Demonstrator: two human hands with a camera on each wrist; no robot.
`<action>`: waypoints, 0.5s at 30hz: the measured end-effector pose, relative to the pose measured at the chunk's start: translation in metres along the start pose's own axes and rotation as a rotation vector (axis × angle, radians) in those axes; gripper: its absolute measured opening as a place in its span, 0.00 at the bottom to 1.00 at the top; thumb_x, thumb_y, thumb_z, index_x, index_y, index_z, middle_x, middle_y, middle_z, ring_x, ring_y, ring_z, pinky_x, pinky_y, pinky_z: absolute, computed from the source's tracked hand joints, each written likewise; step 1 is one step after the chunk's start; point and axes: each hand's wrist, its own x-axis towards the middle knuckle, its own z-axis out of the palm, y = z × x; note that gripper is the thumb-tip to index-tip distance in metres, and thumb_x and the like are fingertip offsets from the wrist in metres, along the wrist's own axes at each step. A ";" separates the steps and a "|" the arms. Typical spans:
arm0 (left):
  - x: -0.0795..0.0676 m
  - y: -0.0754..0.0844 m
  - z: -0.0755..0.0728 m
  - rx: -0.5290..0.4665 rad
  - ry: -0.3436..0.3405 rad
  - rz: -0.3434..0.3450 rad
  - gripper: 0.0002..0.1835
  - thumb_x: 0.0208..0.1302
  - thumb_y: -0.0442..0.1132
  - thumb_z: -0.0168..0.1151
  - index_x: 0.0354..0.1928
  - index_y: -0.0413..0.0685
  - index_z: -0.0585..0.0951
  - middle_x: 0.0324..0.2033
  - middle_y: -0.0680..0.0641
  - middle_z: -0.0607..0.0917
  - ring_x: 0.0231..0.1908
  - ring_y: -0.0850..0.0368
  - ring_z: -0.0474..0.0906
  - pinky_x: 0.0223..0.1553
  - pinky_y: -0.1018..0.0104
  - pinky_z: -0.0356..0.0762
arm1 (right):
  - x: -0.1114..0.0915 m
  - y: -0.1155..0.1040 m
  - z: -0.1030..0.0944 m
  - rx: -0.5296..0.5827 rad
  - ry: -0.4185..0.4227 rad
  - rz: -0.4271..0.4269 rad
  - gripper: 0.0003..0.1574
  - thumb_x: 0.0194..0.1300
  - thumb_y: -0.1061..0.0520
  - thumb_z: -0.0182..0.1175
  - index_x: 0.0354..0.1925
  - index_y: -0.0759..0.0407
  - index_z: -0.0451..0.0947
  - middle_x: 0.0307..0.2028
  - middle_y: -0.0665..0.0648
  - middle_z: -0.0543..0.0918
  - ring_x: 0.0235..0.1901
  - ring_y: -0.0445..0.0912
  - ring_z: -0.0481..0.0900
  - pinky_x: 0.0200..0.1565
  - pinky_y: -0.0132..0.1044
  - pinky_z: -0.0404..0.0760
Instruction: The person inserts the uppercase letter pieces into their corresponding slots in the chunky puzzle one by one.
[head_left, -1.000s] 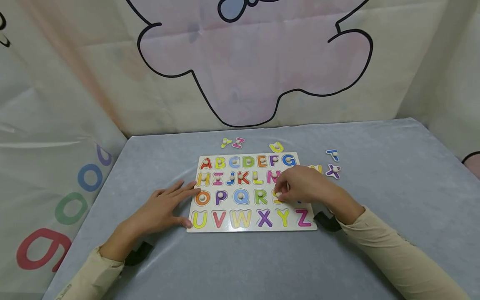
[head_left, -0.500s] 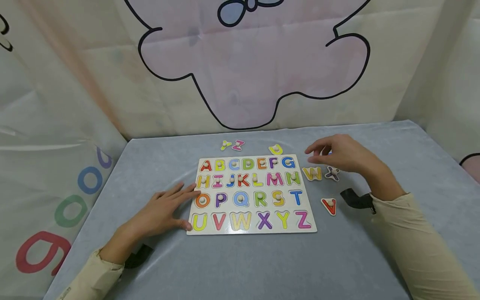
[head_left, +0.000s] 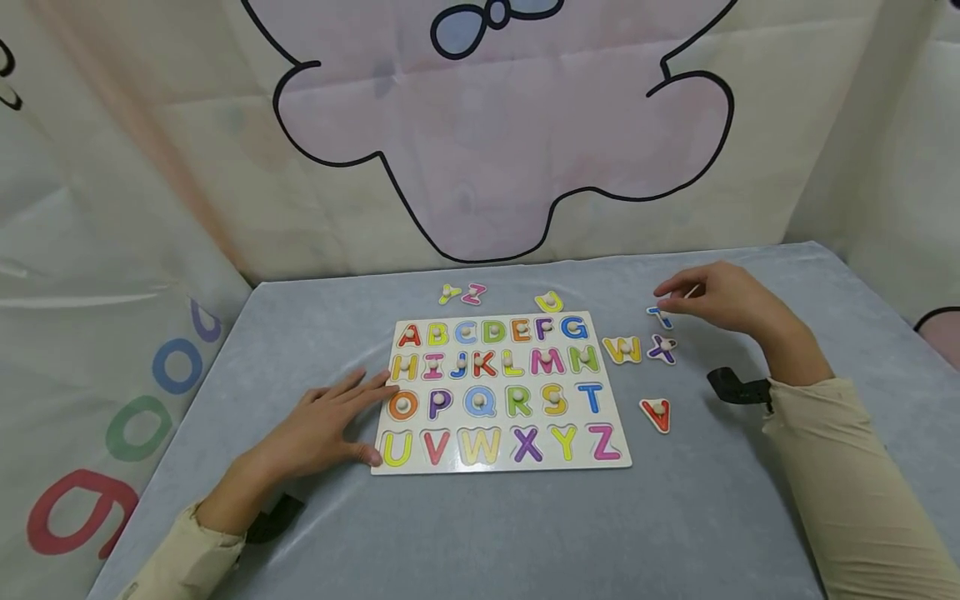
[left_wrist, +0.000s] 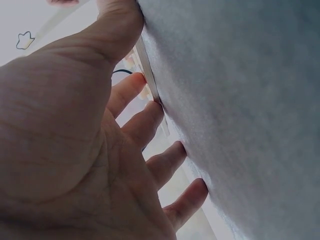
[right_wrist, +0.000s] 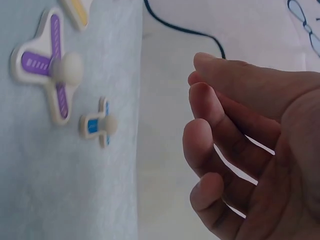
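A white alphabet puzzle board (head_left: 442, 470) lies on the table, its upper three rows holding knobbed letters except at the T slot (head_left: 589, 398). Against its left edge rests my left hand (head_left: 318, 429), fingers spread and thumb at the lower corner. My right hand (head_left: 723, 302) hovers beyond the board's right side, fingers loosely bent with nothing between them. Just under its fingertips is the blue letter T piece (head_left: 660, 317). The right wrist view shows that T (right_wrist: 94, 126) lying on the cloth, apart from the fingers, near the purple X piece (right_wrist: 55, 65).
Right of the board lie a yellow W (head_left: 622, 350) and a red V (head_left: 657, 415). Behind it are a yellow Y (head_left: 448, 293), a pink Z (head_left: 474, 294) and a yellow U (head_left: 550, 301). A grey cloth (head_left: 487, 533) covers the table; a printed sheet (head_left: 480, 200) hangs behind.
My right hand has left the S piece in the board and moved right and away, over to the T piece. The left hand has stayed at the board's edge.
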 end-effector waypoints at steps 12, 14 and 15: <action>-0.001 -0.001 -0.001 0.002 0.011 0.020 0.49 0.47 0.67 0.68 0.74 0.70 0.64 0.77 0.53 0.60 0.77 0.39 0.53 0.63 0.33 0.59 | 0.006 0.021 0.005 -0.019 -0.024 0.013 0.24 0.67 0.45 0.64 0.54 0.58 0.84 0.48 0.63 0.84 0.44 0.53 0.75 0.36 0.38 0.70; -0.001 -0.001 -0.001 0.000 0.012 0.025 0.49 0.47 0.68 0.68 0.74 0.70 0.64 0.77 0.53 0.60 0.77 0.39 0.53 0.63 0.33 0.59 | 0.007 0.022 0.006 -0.015 -0.032 0.024 0.24 0.67 0.45 0.64 0.54 0.58 0.83 0.46 0.62 0.85 0.44 0.53 0.74 0.36 0.38 0.70; -0.002 -0.001 0.000 0.002 0.012 0.026 0.49 0.48 0.68 0.67 0.74 0.70 0.64 0.77 0.54 0.60 0.77 0.39 0.53 0.63 0.33 0.59 | 0.007 0.022 0.007 -0.012 -0.034 0.031 0.24 0.67 0.46 0.64 0.54 0.58 0.83 0.45 0.61 0.85 0.43 0.53 0.74 0.36 0.38 0.70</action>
